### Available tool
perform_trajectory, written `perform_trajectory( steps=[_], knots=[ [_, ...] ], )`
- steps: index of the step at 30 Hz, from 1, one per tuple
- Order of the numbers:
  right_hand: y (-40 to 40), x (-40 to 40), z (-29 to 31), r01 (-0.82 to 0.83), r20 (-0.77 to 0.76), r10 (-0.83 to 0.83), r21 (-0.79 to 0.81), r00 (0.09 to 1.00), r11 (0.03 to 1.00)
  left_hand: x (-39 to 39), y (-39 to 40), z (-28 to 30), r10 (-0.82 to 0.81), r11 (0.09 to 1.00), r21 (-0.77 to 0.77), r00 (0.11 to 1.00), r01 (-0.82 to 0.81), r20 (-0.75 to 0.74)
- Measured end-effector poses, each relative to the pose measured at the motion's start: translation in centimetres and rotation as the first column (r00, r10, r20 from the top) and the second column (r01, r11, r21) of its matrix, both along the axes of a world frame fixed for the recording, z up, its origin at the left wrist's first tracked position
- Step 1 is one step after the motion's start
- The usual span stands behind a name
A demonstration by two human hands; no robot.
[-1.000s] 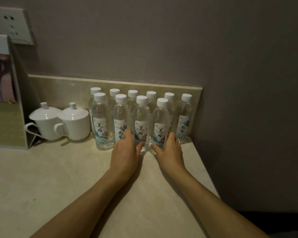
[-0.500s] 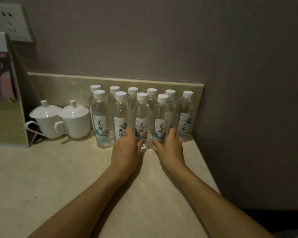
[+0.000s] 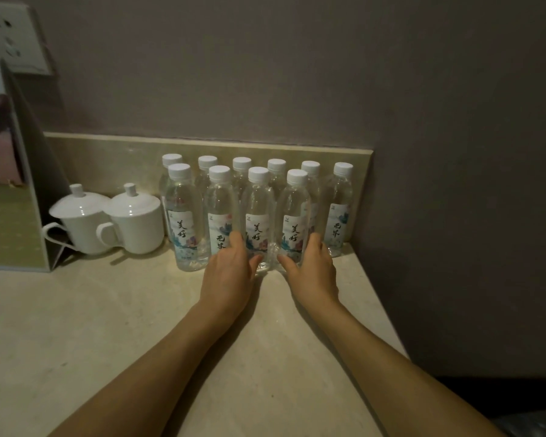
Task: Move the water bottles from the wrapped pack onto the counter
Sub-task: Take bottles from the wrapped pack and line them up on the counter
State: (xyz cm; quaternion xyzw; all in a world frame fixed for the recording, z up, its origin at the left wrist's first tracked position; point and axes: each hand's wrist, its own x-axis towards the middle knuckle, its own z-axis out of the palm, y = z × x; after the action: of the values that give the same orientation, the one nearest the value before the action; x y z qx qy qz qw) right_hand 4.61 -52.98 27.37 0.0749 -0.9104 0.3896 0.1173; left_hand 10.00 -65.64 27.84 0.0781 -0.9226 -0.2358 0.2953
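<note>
Several clear water bottles with white caps stand in two rows on the beige counter (image 3: pixel 139 326) against the backsplash. My left hand (image 3: pixel 227 275) is at the base of the third front-row bottle (image 3: pixel 258 209), with fingers along its left side and the thumb across its front. It also covers the foot of the second front bottle (image 3: pixel 220 209). My right hand (image 3: pixel 312 272) holds the base of the fourth front-row bottle (image 3: pixel 295 209), thumb on its left, fingers on its right. Both bottles stand upright on the counter.
Two white lidded cups (image 3: pixel 136 222) stand left of the bottles. A standing card holder (image 3: pixel 13 228) is at the far left under a wall socket (image 3: pixel 13 39). A wall bounds the counter on the right, and the counter's right edge runs diagonally beside my right forearm.
Both hands stay at the bases of the same two front bottles. Only the view has shifted slightly.
</note>
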Motion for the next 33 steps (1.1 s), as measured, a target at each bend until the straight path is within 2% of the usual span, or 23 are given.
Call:
perform_trajectory(
  steps=[13,24,28,33],
  knots=[
    [-0.3,0.2,0.0,0.013,-0.051,-0.01,0.053,0.999,0.999,0.0,-0.1,0.2,0.003,1.0,-0.015,1.0,-0.002,0.017],
    [0.3,1.4,1.8,0.006,0.019,-0.008,0.129,1.0,0.992,0.8,-0.2,0.9,-0.041,0.999,0.012,0.999,0.041,0.011],
    [1.7,2.6,2.4,0.012,0.034,-0.014,0.059,0.999,0.998,1.0,1.1,1.0,-0.054,0.997,0.062,0.998,0.055,-0.024],
    [5.3,4.5,3.5,-0.012,-0.018,0.011,-0.066,1.0,0.998,2.0,5.3,2.1,-0.148,0.963,0.22,0.988,0.154,-0.042]
  ],
)
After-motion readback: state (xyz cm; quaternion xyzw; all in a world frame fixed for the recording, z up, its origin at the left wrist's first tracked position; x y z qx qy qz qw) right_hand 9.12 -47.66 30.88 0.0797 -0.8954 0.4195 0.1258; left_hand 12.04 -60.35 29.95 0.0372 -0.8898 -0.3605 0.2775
